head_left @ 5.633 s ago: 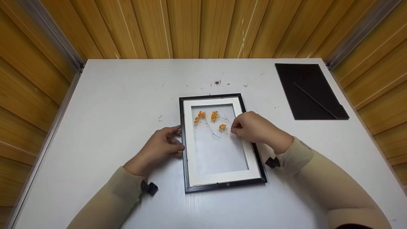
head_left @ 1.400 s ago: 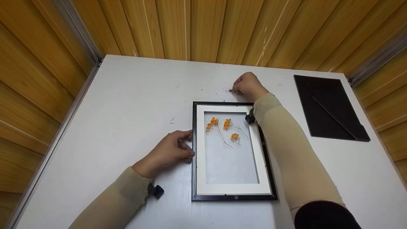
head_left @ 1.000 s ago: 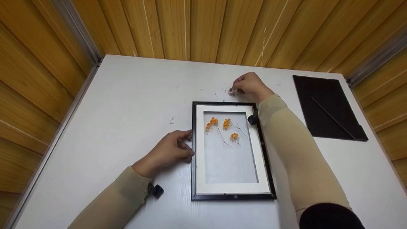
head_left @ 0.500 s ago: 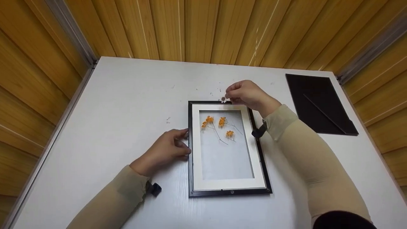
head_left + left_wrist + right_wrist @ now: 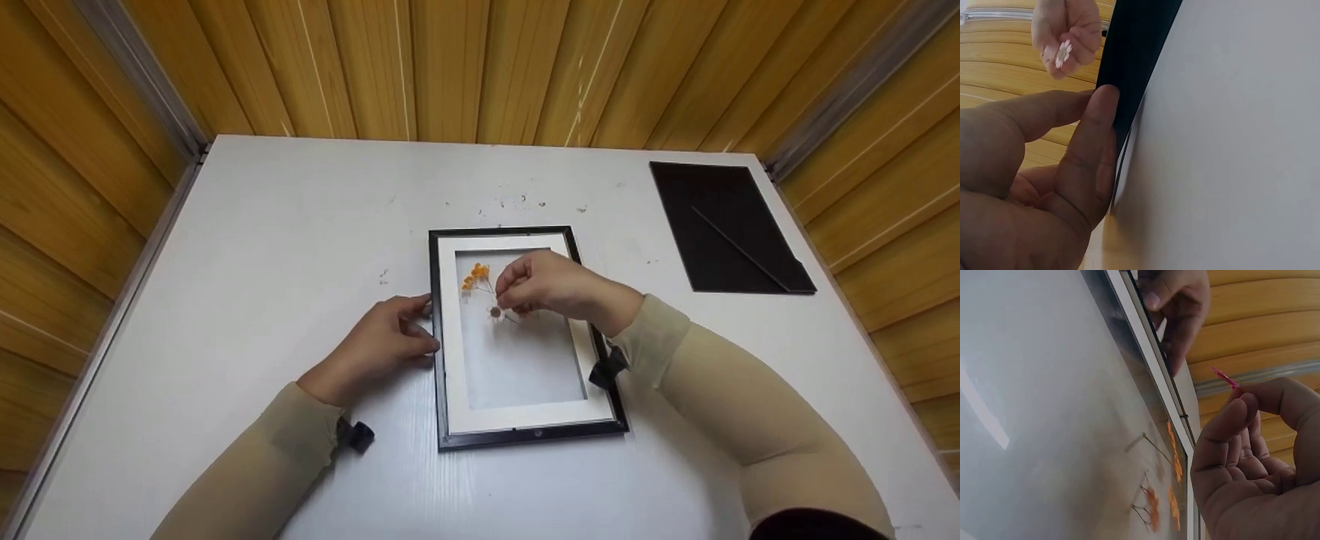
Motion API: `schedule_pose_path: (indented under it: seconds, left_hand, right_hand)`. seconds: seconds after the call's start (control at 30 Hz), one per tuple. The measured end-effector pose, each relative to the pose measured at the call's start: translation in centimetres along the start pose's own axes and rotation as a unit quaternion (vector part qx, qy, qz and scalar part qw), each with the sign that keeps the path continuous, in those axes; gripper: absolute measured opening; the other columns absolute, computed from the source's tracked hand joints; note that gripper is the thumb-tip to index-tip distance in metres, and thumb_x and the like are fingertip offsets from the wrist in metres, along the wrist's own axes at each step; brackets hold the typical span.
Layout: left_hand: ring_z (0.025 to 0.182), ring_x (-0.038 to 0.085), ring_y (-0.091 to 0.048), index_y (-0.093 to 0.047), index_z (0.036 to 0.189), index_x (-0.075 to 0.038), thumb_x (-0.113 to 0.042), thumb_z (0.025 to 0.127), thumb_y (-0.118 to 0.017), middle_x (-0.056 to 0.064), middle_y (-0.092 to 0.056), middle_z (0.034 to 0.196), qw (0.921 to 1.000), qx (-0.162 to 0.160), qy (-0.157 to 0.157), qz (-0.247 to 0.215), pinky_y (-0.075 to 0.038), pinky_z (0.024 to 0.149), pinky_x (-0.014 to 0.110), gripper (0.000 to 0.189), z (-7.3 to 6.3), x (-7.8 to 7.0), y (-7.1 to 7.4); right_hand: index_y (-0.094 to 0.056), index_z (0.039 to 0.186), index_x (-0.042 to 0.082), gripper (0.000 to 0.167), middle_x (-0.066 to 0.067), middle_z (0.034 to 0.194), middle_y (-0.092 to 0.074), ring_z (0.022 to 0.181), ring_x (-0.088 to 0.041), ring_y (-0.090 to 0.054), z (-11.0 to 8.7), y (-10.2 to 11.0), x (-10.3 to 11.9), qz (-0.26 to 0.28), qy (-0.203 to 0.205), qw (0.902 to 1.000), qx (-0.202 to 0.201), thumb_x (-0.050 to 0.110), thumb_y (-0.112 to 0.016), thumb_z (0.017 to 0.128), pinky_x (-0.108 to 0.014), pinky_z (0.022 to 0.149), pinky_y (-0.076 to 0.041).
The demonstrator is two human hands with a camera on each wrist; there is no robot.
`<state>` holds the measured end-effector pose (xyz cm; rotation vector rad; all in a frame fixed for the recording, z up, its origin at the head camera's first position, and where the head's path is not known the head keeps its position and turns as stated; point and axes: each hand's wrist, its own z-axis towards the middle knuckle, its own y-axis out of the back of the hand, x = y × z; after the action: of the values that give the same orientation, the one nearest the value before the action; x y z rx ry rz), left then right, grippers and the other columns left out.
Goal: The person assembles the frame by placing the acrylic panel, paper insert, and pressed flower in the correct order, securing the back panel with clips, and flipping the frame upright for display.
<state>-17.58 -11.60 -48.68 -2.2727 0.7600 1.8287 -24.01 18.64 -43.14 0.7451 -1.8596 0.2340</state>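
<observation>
My right hand (image 5: pixel 551 285) pinches a small dried daisy (image 5: pixel 495 312) between thumb and fingertips, held over the opening of a black picture frame (image 5: pixel 532 434) with a white mat (image 5: pixel 454 375). Pale petals face the left wrist view; from the right wrist the daisy (image 5: pixel 1225 378) appears edge-on and pink. Against the frame's left outer side rest the thumb and fingers of my left hand (image 5: pixel 375 337). An orange flower sprig (image 5: pixel 478 276) lies at the upper left inside the mat. Other orange flowers (image 5: pixel 1152 509), largely hidden behind my right hand from the head, show in the right wrist view.
A black backing board (image 5: pixel 720 232), with a thin strut lying across it, is at the table's back right. Small plant crumbs (image 5: pixel 523 199) are scattered beyond the frame. Wood-slat walls (image 5: pixel 450 67) close off the back and sides of the white table (image 5: pixel 300 187).
My right hand picked the daisy up from the table behind the frame and brought it forward over the frame's opening. My left hand stays at the frame's left side.
</observation>
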Motion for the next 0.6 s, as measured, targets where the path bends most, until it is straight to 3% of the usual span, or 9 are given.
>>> schedule_pose_path:
  seconds: [0.17, 0.3, 0.43, 0.6]
  left_hand:
    - [0.096, 0.016, -0.082, -0.040, 0.171, 0.005, 0.000, 0.097, -0.082, 0.023, -0.074, 0.139, 1.0000, 0.000, -0.001, 0.004, -0.071, 0.085, 0.031, 0.086, 0.1, -0.2, 0.1]
    - [0.095, 0.017, -0.082, -0.041, 0.171, 0.005, -0.002, 0.096, -0.083, 0.023, -0.082, 0.123, 1.0000, -0.002, -0.002, 0.009, -0.070, 0.086, 0.030, 0.086, 0.0, -0.1, 0.1]
    - [0.096, 0.016, -0.082, -0.040, 0.171, 0.005, -0.002, 0.097, -0.082, 0.025, -0.079, 0.132, 1.0000, 0.000, -0.001, 0.009, -0.071, 0.087, 0.030, 0.086, 0.0, 0.0, 0.0]
    - [0.098, 0.017, -0.082, -0.038, 0.171, 0.008, 0.000, 0.098, -0.081, 0.027, -0.071, 0.146, 1.0000, 0.005, -0.005, 0.000, -0.072, 0.087, 0.032, 0.086, 0.0, 0.0, 0.1]
  right_hand:
    - [-0.080, 0.102, 0.002, 0.011, 0.005, 0.085, -0.079, 0.070, -0.008, -0.063, -1.1, -1.9, -0.9, -0.058, -0.005, 0.9981, 0.018, 0.001, -0.080, 0.090, -0.020, 0.066, -0.056]
    - [-0.083, 0.099, 0.006, 0.011, 0.007, 0.078, -0.075, 0.064, -0.006, -0.057, -1.7, -2.9, -1.5, -0.136, -0.006, 0.9905, 0.015, 0.006, -0.084, 0.088, -0.019, 0.059, -0.048]
    - [-0.084, 0.097, 0.004, 0.009, 0.007, 0.074, -0.073, 0.060, -0.005, -0.057, -2.0, -3.6, -1.9, -0.190, -0.002, 0.9818, 0.006, 0.005, -0.086, 0.088, -0.019, 0.055, -0.046]
    - [-0.084, 0.095, 0.006, 0.007, 0.004, 0.078, -0.077, 0.063, -0.005, -0.063, -2.4, -3.8, -1.9, -0.235, 0.026, 0.9713, -0.024, 0.007, -0.089, 0.090, -0.020, 0.061, -0.051]
